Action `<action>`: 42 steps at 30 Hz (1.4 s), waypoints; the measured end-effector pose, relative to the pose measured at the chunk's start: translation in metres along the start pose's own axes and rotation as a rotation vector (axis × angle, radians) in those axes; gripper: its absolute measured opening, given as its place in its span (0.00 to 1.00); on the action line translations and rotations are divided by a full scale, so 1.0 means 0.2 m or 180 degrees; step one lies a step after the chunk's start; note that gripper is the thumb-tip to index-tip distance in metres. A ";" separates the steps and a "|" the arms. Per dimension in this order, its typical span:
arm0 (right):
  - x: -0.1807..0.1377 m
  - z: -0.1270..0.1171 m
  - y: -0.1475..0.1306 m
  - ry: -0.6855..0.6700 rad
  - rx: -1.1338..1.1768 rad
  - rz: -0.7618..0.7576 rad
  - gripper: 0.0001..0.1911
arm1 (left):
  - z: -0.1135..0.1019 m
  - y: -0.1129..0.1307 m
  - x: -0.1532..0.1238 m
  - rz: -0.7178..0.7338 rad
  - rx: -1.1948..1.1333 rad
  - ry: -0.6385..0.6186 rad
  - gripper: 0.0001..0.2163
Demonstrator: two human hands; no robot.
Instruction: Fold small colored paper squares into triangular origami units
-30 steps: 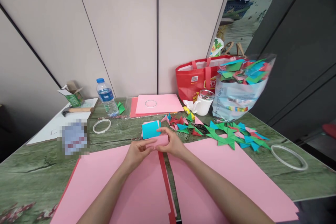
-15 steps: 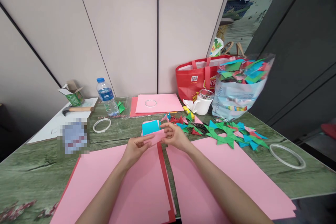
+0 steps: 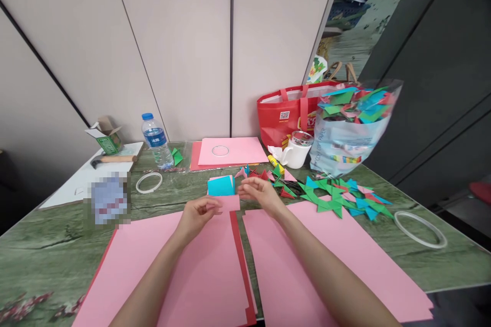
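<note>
A small folded strip of pink paper [image 3: 231, 203] lies between my hands, at the upper edge of the left stack of pink sheets [image 3: 207, 260]. My left hand [image 3: 196, 217] is at its left end, fingers loosely bent and thumb apart; whether the fingertips touch the strip I cannot tell. My right hand [image 3: 263, 195] hovers just right of the strip, fingers spread with nothing in them. Right behind the strip lies a small pile of blue paper [image 3: 221, 186] with pink edges showing.
Folded red, green and blue pieces [image 3: 326, 196] lie to the right, near a white mug [image 3: 297, 152] and a filled plastic bag [image 3: 337, 143]. A second pink stack [image 3: 326, 260] is at right. A water bottle [image 3: 157, 140], tape roll [image 3: 149, 183] and hammer [image 3: 115, 159] stand or lie left.
Both hands have let go of the pink strip, which now lies lower, in front of the blue paper. My right hand has drawn slightly to the right, its fingers apart.
</note>
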State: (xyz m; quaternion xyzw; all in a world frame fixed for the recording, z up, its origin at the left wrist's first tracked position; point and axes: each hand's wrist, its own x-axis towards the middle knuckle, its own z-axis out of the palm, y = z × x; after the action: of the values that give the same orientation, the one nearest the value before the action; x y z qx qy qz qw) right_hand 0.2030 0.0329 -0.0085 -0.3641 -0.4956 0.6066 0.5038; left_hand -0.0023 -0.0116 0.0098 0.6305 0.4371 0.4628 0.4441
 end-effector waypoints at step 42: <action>-0.11 0.19 0.04 -0.0845 -0.0570 0.0003 0.29 | 0.05 -0.03 0.00 0.0104 0.0367 0.0319 0.06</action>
State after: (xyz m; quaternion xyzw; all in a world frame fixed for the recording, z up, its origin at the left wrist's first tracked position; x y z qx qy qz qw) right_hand 0.1694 0.0024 -0.0088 -0.3244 -0.6098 0.6030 0.3992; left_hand 0.0069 -0.0127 0.0015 0.6381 0.4743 0.4751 0.3770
